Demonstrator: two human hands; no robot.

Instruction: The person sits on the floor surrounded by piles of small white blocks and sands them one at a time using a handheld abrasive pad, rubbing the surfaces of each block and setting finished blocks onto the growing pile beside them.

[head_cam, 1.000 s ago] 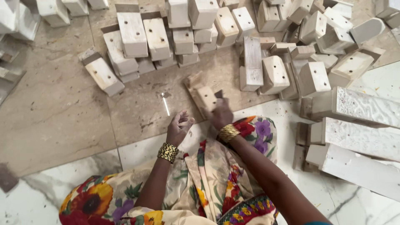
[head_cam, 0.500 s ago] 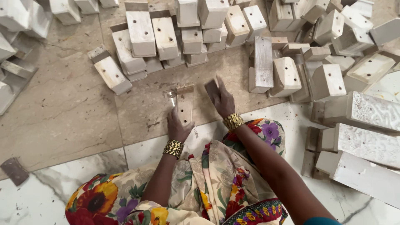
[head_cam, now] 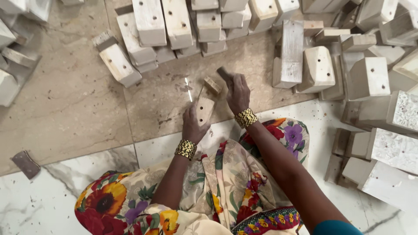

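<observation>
I sit on the floor with a flowered cloth over my lap. My left hand grips a small tapered wooden block with holes in its face, held upright off the floor. My right hand is closed around a small dark piece and rests against the top end of that block. Both wrists carry gold bangles.
Many pale wooden blocks lie in rows at the top, and a heap of them fills the right side. Carved white pieces are stacked at the right. A dark flat pad lies at the left on the marble floor.
My left hand has picked the block up from the floor and stood it on end. My right hand has come in against its top.
</observation>
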